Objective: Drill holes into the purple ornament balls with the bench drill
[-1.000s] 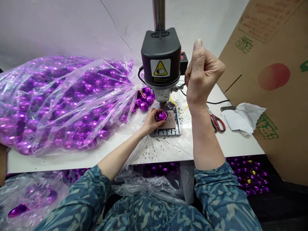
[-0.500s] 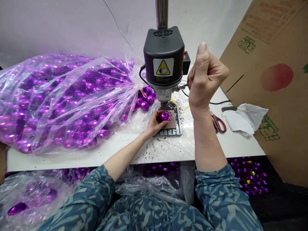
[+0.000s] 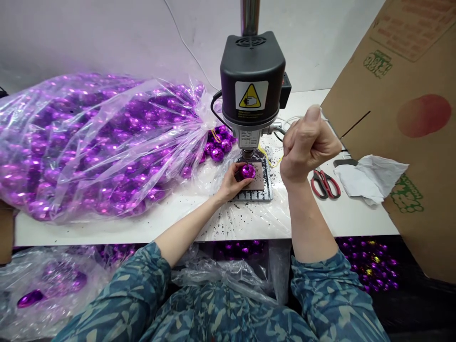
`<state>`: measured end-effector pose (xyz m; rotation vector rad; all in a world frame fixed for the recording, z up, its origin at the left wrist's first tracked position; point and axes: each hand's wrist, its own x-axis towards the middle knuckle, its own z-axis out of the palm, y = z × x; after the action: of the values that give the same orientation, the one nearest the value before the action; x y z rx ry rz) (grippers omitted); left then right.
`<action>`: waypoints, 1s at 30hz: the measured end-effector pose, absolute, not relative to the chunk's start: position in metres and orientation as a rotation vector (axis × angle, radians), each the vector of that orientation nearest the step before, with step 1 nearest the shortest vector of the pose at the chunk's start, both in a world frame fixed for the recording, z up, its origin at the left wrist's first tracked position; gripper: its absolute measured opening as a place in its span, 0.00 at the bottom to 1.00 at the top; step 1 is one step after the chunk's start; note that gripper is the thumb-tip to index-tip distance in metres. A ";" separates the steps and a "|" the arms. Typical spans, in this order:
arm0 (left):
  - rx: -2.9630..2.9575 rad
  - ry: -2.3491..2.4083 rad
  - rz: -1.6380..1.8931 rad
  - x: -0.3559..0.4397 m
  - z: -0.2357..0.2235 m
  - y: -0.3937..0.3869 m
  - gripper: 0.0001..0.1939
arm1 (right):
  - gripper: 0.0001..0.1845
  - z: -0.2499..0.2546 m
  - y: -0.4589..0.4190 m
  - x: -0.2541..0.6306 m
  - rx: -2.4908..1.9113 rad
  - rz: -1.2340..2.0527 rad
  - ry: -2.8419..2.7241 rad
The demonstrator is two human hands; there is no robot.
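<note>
Purple ball (image 3: 248,171) near centre of scene, directly beneath chuck (image 3: 247,154) of drill press (image 3: 252,71). Judged to matter most: upright line from chuck down to ball. Contact between tip and ball too small to tell. Shape rounded, no clear long axis. On or just above brown board (image 3: 258,179), over slotted base plate (image 3: 266,195); cannot tell which.

Left hand (image 3: 231,184) nearer: closed on ball from left, thumb to near side, fingers to far side. Right hand (image 3: 309,146) well apart from ball, to right of press and higher up; curled in a fist, apparently around lever (image 3: 272,128), handle mostly hidden. From left hand, ball just to right, at fingertips; from right hand, lower and to left.

Left on table (image 3: 135,228): clear bag (image 3: 99,142) full of similar balls, loose balls (image 3: 218,154) beside gathered neck. Farther right: scissors (image 3: 325,184), then white paper (image 3: 370,176).
</note>
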<state>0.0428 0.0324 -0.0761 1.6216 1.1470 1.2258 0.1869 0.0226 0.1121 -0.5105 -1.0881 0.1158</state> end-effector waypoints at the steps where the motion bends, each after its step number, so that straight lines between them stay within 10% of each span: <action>1: 1.627 1.147 1.225 0.043 -0.076 0.032 0.31 | 0.35 0.111 0.022 0.187 -0.544 0.103 -1.095; 30: 1.578 1.152 1.235 0.048 -0.072 0.034 0.30 | 0.33 0.110 0.030 0.194 -0.435 0.092 -1.141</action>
<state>0.0476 0.0335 -0.0720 1.5782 1.1516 1.2355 0.1942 0.0305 0.1105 -0.4345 -1.1412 0.0915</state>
